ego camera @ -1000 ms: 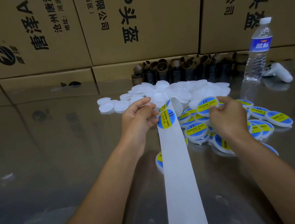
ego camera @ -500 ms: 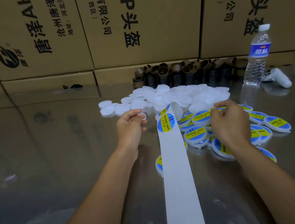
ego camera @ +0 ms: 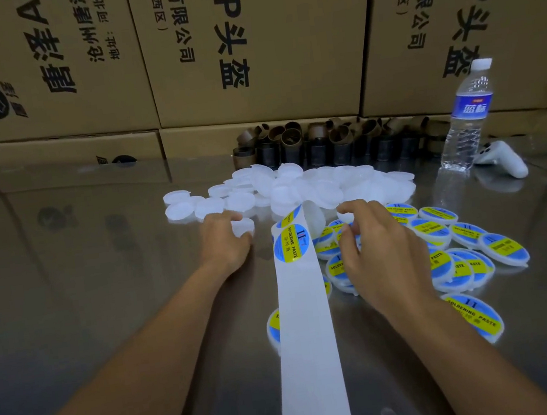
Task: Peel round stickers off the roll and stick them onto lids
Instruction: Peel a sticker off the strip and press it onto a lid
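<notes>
At your eleven o'clock, your left hand [ego camera: 226, 244] rests on the steel table [ego camera: 70, 301], fingers curled over a plain white lid [ego camera: 245, 226] beside the pile of bare lids [ego camera: 297, 187]. At twelve runs the paper strip [ego camera: 307, 341], with one blue-and-yellow sticker [ego camera: 291, 243] near its far end. At one o'clock, your right hand [ego camera: 384, 252] is over the stickered lids [ego camera: 440, 231], fingers loosely bent. You cannot tell whether they pinch anything.
</notes>
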The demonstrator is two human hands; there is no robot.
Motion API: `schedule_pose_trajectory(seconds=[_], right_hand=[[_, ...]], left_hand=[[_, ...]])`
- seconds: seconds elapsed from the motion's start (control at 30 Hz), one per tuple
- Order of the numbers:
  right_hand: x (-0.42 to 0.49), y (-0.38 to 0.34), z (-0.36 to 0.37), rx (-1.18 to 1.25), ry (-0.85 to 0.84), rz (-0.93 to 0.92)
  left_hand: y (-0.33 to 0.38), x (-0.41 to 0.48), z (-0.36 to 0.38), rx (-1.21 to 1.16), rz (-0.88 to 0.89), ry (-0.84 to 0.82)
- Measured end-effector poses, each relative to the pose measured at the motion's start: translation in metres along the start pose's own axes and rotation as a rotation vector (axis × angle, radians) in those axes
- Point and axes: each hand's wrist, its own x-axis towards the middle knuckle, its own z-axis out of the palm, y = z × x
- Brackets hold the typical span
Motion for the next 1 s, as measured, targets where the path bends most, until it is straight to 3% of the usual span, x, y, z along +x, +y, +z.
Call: schedule_pose_trajectory(seconds=[0.3, 0.53, 0.73, 0.87, 1.0], right_hand=[[0.001, 0.001, 0.0, -0.004, 0.012, -0.002], [0.0, -0.001, -0.001, 0.01, -0.008, 0.001], [-0.002, -0.004, -0.003, 0.043, 0.018, -0.009], [0.0, -0.009, -0.001, 0.341, 0.094, 0.019], [0.0, -0.02, -0.009, 0.801, 0.004, 0.099]], left_hand=[[0.009, 0.0, -0.007, 0.15, 0.006, -0.055], [0.028, -0.028, -0.027, -0.407, 0.054, 0.019], [0.04, -0.057, -0.049, -0.607, 0.112, 0.11], [0.046, -0.068, -0.057, -0.624, 0.209, 0.058], [0.053, -0.077, -0.058, -0.596, 0.329, -0.038]])
